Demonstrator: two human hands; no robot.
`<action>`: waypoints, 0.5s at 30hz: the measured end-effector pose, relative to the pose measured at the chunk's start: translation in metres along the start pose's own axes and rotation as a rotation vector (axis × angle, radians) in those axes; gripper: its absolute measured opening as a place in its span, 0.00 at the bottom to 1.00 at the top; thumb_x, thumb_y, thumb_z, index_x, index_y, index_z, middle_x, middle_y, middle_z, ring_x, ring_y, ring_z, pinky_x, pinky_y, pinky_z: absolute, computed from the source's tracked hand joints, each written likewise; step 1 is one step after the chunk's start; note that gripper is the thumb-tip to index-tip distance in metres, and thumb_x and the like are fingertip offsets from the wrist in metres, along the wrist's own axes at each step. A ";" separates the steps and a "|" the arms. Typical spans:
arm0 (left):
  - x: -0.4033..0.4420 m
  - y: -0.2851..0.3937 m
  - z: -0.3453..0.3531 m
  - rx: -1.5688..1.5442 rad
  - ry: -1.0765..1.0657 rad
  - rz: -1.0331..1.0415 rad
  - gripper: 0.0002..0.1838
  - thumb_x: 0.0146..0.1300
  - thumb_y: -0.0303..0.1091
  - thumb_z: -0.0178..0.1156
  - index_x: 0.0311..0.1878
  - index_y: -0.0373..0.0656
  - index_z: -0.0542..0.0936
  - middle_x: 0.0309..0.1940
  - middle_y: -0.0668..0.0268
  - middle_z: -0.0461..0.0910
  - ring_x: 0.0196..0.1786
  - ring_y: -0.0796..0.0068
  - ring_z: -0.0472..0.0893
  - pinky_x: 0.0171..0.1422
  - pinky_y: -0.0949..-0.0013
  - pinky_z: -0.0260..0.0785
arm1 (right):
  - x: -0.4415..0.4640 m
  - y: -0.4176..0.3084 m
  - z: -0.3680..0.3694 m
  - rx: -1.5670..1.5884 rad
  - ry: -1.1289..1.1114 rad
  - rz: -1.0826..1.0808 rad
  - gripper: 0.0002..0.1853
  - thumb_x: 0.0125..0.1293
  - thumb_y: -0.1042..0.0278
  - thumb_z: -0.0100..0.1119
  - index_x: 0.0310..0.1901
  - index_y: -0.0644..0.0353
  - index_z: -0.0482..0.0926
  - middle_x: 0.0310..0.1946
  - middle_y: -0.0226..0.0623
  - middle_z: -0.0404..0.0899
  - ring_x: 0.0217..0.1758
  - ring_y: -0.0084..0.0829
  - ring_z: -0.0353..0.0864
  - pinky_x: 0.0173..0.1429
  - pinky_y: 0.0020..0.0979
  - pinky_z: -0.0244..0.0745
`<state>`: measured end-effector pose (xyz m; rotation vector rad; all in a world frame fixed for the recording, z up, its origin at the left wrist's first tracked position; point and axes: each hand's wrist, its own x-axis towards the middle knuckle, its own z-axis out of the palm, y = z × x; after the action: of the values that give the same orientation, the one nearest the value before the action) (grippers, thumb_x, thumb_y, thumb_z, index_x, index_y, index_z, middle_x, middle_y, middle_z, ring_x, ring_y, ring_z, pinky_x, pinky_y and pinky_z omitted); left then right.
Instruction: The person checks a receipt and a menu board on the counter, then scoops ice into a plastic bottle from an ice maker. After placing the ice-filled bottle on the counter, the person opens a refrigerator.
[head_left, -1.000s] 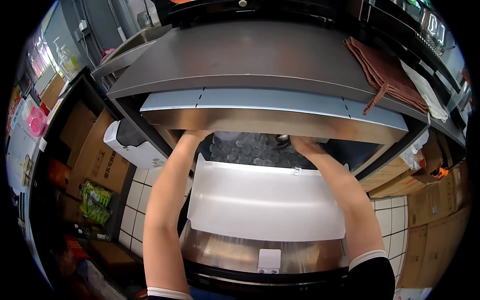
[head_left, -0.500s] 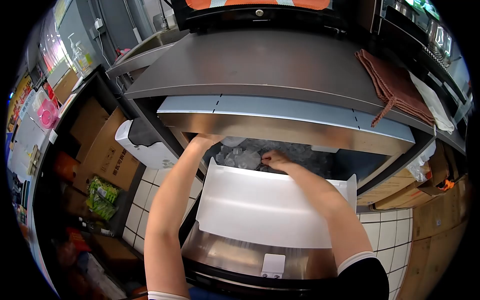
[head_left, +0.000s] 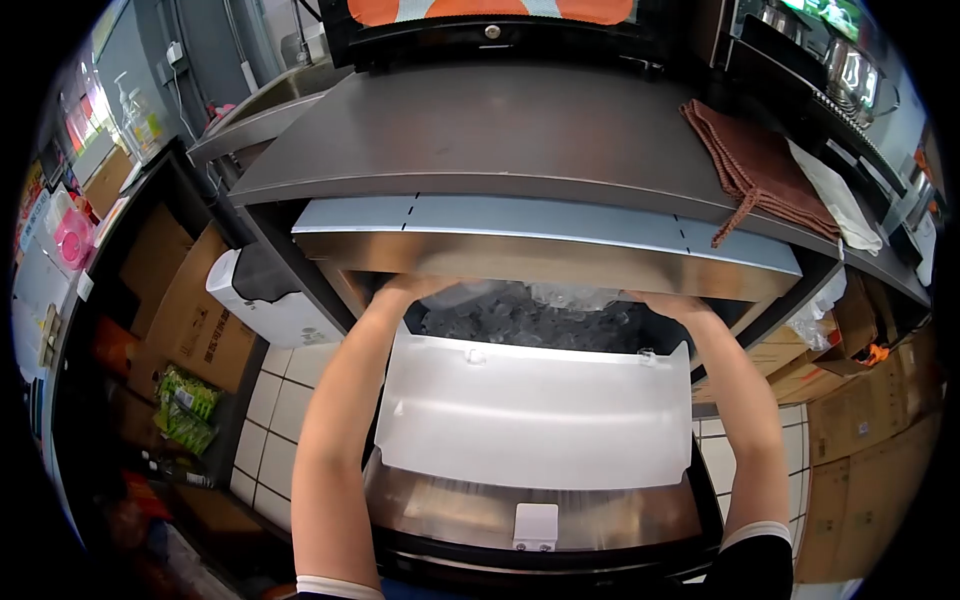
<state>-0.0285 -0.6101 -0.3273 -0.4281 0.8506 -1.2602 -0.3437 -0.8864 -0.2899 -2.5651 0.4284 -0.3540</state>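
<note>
My left hand [head_left: 412, 287] reaches under the steel front edge [head_left: 545, 262] into the ice bin, at its left side. A pale translucent piece [head_left: 468, 293] lies right by its fingers; I cannot tell whether they grip it. From the other side, my right hand [head_left: 668, 303] reaches in, fingers pointing left, their tips hidden under the edge. Loose ice [head_left: 520, 318] fills the bin between my hands, with a larger clear clump [head_left: 575, 296] near the right fingers. Below the opening, the white door panel [head_left: 535, 415] is tilted down toward me, between my forearms.
A dark counter [head_left: 480, 130] covers the ice machine, with a brown cloth [head_left: 755, 170] at its right. To the left stand a white bin [head_left: 270, 295] and a cardboard box [head_left: 205, 310]. More boxes [head_left: 865, 420] are stacked at the right.
My right hand has moved from the ice in the middle to the right side of the opening, under the edge. My left hand stays at the left. The view has shifted slightly.
</note>
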 end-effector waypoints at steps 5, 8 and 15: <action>0.005 -0.078 -0.027 -3.050 -0.116 -0.809 0.37 0.47 0.57 0.69 0.56 0.44 0.75 0.55 0.58 0.74 0.62 0.64 0.68 0.66 0.66 0.58 | -0.004 0.049 -0.011 -0.431 0.082 -0.041 0.19 0.66 0.58 0.48 0.54 0.61 0.71 0.51 0.39 0.74 0.53 0.35 0.73 0.53 0.36 0.72; 0.011 -0.087 -0.030 -2.970 0.073 -0.888 0.34 0.47 0.57 0.69 0.53 0.46 0.77 0.51 0.61 0.77 0.56 0.68 0.73 0.56 0.67 0.68 | 0.004 0.074 -0.003 -0.563 0.062 -0.012 0.21 0.67 0.56 0.46 0.57 0.59 0.68 0.55 0.40 0.72 0.57 0.35 0.71 0.58 0.37 0.69; 0.002 -0.096 -0.025 -3.177 -0.043 -0.794 0.29 0.48 0.56 0.69 0.48 0.48 0.80 0.44 0.66 0.82 0.43 0.77 0.79 0.30 0.71 0.71 | 0.007 0.042 -0.023 -0.427 0.045 0.019 0.20 0.66 0.58 0.47 0.56 0.59 0.69 0.54 0.41 0.72 0.57 0.36 0.71 0.58 0.38 0.69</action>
<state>-0.1094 -0.6355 -0.2763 1.9763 -1.2017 -0.6173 -0.3550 -0.9338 -0.2917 -2.9680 0.5989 -0.3432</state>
